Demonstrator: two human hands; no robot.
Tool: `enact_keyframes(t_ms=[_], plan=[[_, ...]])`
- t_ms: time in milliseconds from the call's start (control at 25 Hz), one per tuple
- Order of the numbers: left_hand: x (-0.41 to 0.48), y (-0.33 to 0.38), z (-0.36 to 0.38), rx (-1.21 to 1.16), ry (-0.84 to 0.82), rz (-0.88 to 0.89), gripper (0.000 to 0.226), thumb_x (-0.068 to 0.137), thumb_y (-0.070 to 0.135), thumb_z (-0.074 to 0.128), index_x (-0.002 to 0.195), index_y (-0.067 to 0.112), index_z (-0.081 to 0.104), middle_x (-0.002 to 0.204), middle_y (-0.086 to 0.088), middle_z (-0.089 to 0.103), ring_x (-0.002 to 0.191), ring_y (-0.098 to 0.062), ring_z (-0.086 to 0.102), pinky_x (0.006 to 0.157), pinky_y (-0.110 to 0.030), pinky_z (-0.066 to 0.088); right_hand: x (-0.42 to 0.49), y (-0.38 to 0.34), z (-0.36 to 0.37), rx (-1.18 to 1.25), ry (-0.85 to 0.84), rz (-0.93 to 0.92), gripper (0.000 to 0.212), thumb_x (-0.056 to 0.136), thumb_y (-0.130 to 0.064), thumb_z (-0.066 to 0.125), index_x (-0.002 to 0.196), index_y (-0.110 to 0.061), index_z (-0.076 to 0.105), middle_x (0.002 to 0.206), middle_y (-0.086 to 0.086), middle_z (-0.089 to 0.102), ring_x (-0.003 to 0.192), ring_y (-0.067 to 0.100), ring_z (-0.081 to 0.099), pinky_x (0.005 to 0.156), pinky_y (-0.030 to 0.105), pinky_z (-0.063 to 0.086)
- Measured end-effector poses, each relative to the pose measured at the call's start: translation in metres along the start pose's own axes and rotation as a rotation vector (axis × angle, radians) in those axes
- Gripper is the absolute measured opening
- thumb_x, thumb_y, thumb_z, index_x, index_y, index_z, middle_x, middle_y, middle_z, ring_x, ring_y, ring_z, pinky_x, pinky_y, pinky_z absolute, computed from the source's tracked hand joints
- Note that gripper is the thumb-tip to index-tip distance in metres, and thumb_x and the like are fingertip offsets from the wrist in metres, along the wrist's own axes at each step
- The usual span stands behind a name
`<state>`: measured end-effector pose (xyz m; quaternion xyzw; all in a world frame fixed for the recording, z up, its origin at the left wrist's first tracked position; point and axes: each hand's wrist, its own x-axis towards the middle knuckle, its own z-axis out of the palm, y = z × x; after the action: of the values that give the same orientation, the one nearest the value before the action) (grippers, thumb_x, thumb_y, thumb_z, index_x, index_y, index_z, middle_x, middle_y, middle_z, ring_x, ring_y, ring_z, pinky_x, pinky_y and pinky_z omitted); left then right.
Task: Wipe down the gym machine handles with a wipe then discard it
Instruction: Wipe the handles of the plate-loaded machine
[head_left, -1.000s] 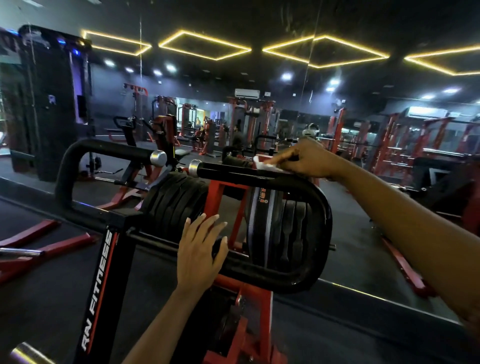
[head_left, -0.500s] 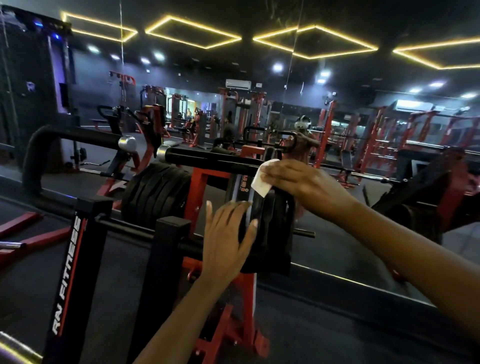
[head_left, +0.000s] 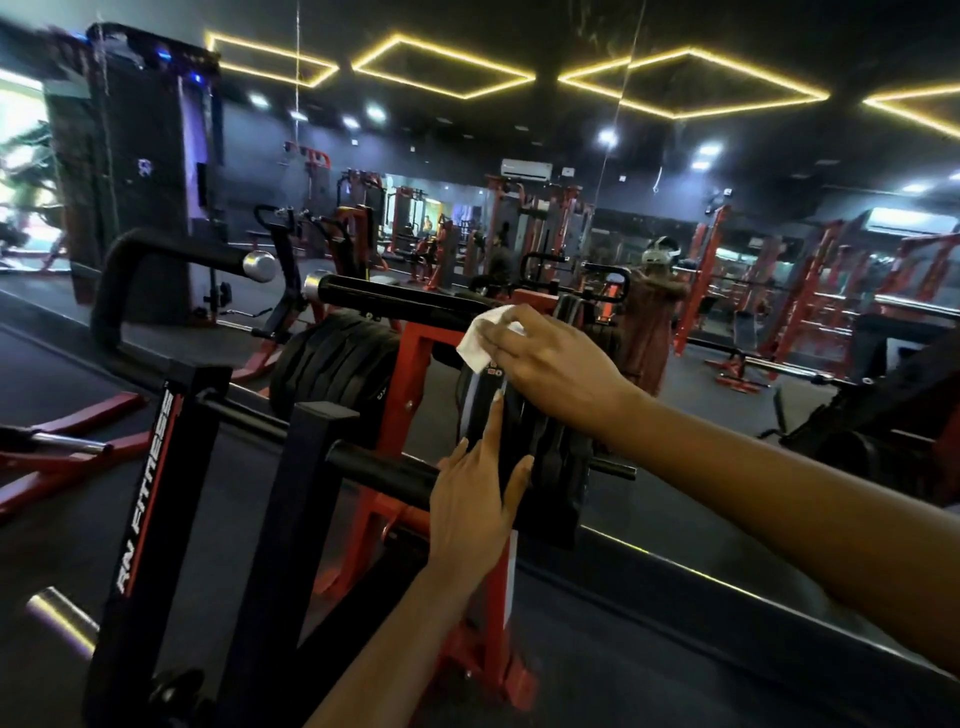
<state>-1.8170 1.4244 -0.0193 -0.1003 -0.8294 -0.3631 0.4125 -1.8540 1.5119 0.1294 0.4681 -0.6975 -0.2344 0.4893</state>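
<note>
A white wipe (head_left: 480, 338) is pressed against the right black handle (head_left: 384, 297) of the gym machine, held there by my right hand (head_left: 550, 364), whose fingers curl over it. That handle ends in a silver cap at its left tip. A second curved black handle (head_left: 171, 248) with a silver cap stands to the left. My left hand (head_left: 475, 499) rests flat with straight fingers on the machine's lower black bar (head_left: 379, 465), below the right hand.
A black upright (head_left: 148, 483) reading RN FITNESS stands front left. Black weight plates (head_left: 332, 364) hang on a red frame (head_left: 421, 353) behind the handles. A wall mirror (head_left: 779, 291) ahead reflects red machines. A chrome bar end (head_left: 62, 613) pokes in at lower left.
My right hand slid the wipe from the top of the handle round its right bend, then back up toward the straight part. My left hand shifted right along the lower bar.
</note>
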Motion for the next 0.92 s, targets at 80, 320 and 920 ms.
enact_keyframes(t_ms=[80, 320, 920], plan=[[-0.002, 0.003, -0.002, 0.008, 0.017, 0.022, 0.063, 0.091, 0.054, 0.027, 0.145, 0.034, -0.001, 0.127, -0.002, 0.059, 0.116, -0.017, 0.056, 0.098, -0.030, 0.043, -0.026, -0.007, 0.001, 0.010, 0.050, 0.043, 0.036, 0.079, -0.008, 0.039, 0.094, -0.006, 0.072, 0.105, 0.005, 0.069, 0.088, 0.023, 0.061, 0.057, 0.025, 0.055], [-0.004, 0.006, -0.007, 0.054, -0.027, -0.001, 0.067, 0.091, 0.061, 0.028, 0.145, 0.034, 0.000, 0.102, -0.003, 0.066, 0.083, -0.011, 0.062, 0.073, -0.019, 0.044, -0.062, -0.018, 0.002, 0.770, 0.324, 0.793, 0.032, 0.082, 0.006, 0.057, 0.109, -0.009, 0.067, 0.112, 0.007, 0.067, 0.102, 0.016, 0.061, 0.088, 0.031, 0.053], [-0.006, -0.002, -0.001, 0.070, -0.028, -0.033, 0.063, 0.090, 0.062, 0.025, 0.138, 0.049, -0.013, 0.067, 0.008, 0.054, 0.059, -0.006, 0.054, 0.061, -0.025, 0.046, -0.064, -0.076, 0.038, 1.307, 0.636, 1.089, 0.030, 0.087, 0.003, 0.053, 0.113, -0.008, 0.064, 0.118, -0.004, 0.062, 0.115, 0.004, 0.056, 0.101, 0.023, 0.043]])
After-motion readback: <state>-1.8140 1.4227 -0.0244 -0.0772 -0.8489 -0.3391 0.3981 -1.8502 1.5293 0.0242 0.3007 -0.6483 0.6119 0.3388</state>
